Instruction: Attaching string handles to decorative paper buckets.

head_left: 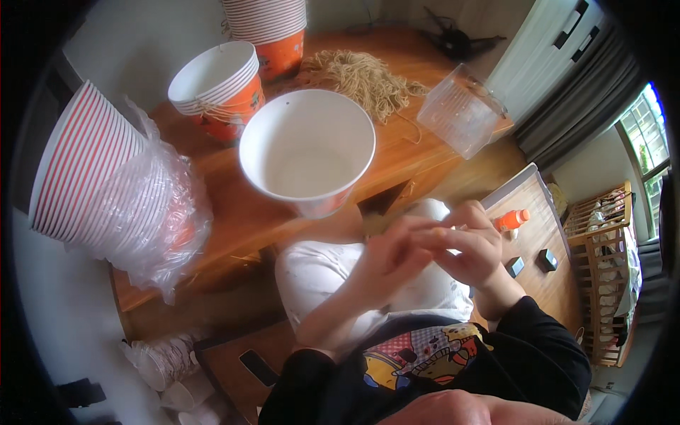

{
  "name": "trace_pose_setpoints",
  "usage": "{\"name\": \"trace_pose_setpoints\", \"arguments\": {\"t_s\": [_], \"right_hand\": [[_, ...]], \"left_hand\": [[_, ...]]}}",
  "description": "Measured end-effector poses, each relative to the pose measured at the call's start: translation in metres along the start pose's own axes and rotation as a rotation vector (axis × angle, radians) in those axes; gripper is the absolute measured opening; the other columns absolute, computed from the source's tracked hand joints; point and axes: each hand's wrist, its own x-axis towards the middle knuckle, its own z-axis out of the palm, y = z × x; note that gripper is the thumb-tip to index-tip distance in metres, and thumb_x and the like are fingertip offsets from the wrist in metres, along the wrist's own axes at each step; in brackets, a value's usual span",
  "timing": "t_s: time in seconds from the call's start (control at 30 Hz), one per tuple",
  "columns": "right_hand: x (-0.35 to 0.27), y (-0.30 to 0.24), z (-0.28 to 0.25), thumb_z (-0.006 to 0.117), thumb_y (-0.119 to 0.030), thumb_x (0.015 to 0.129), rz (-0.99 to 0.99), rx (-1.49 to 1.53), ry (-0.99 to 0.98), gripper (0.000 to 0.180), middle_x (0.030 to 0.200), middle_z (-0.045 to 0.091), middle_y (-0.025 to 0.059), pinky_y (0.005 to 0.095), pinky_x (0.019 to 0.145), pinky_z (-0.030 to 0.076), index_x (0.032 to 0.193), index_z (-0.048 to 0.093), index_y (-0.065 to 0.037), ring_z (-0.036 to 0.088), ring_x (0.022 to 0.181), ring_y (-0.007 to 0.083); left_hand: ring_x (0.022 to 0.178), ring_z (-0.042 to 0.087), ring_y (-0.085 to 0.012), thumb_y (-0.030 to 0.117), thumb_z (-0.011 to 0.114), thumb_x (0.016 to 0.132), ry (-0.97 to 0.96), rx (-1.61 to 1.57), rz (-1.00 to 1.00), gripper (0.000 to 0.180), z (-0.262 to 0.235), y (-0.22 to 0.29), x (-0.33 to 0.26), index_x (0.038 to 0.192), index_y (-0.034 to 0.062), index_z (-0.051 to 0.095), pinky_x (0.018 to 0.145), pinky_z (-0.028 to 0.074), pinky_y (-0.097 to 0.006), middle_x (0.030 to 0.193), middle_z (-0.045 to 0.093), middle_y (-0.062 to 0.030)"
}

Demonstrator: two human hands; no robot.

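Observation:
My left hand [393, 262] and my right hand [473, 244] meet above my lap, with fingers bent and pressed together. Whatever they pinch is too small and blurred to make out; the left hand is partly smeared by motion. Just beyond them, at the table's near edge, stands a large white paper bucket [304, 145], its mouth facing up and its inside bare. Behind it lies a tangled heap of tan string [361, 78], with a loose strand trailing to the right.
Left of the bucket is a short stack of orange-and-white buckets [225, 106] with string on it. A taller stack [280, 49] stands behind. Bagged nested buckets [106, 170] lean at the left. A clear plastic box [464, 113] sits right, an orange bottle [511, 219] on another surface.

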Motion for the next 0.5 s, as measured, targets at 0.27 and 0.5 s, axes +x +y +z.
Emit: {"name": "trace_pose_setpoints", "arguments": {"t_s": [0.27, 0.5], "right_hand": [[0.017, 0.009, 0.033, 0.081, -0.006, 0.069, 0.076, 0.196, 0.100, 0.046, 0.094, 0.071, 0.0084, 0.0295, 0.066, 0.043, 0.110, 0.061, -0.003, 0.058, 0.070, 0.0177], [0.023, 0.004, 0.051, 0.064, -0.008, 0.090, 0.599, 1.161, 0.092, 0.054, 0.112, 0.066, 0.0172, 0.0322, 0.094, 0.045, 0.135, 0.036, 0.000, 0.063, 0.104, 0.0195]], "left_hand": [[0.075, 0.049, -0.0085, 0.014, 0.051, 0.096, 0.213, 0.003, 0.061, 0.015, -0.016, 0.014, -0.007, 0.098, 0.0011, 0.058, 0.067, 0.038, -0.023, 0.084, 0.055, -0.0016], [0.072, 0.046, -0.0052, 0.012, 0.048, 0.097, 0.243, -0.145, 0.034, 0.015, -0.027, 0.021, -0.017, 0.091, 0.0036, 0.058, 0.065, 0.036, -0.021, 0.080, 0.053, 0.0018]]}}
